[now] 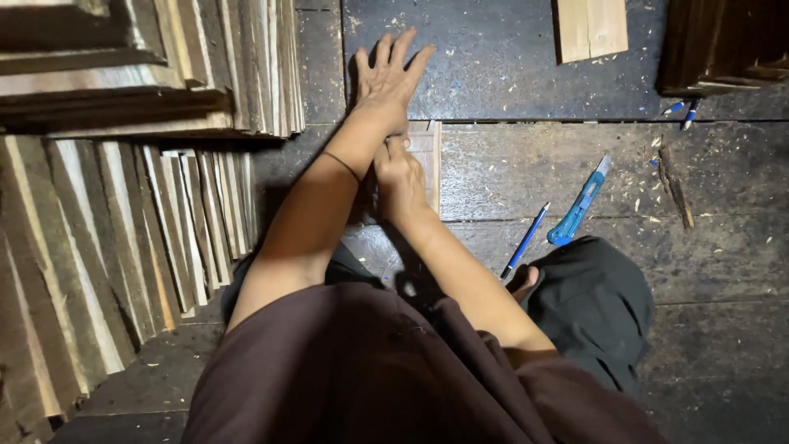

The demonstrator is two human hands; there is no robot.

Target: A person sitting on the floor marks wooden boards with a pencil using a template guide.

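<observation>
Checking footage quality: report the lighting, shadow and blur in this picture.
Head view: dim overall, light falling on the arms and the left hand pressed flat; right hand casts shadow over the small wood piece; top right corner nearly black; stacked wood strips sharp; no glare.

Blue utility knife point(580, 203); blue pen point(525, 241); pale wood piece point(426, 156); dark floorboards point(723, 214).

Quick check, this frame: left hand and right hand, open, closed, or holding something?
Left hand: open, fingers spread flat on the dark floor.
Right hand: closed, pressed on the thin wooden piece; any tool inside cannot be told.
</observation>
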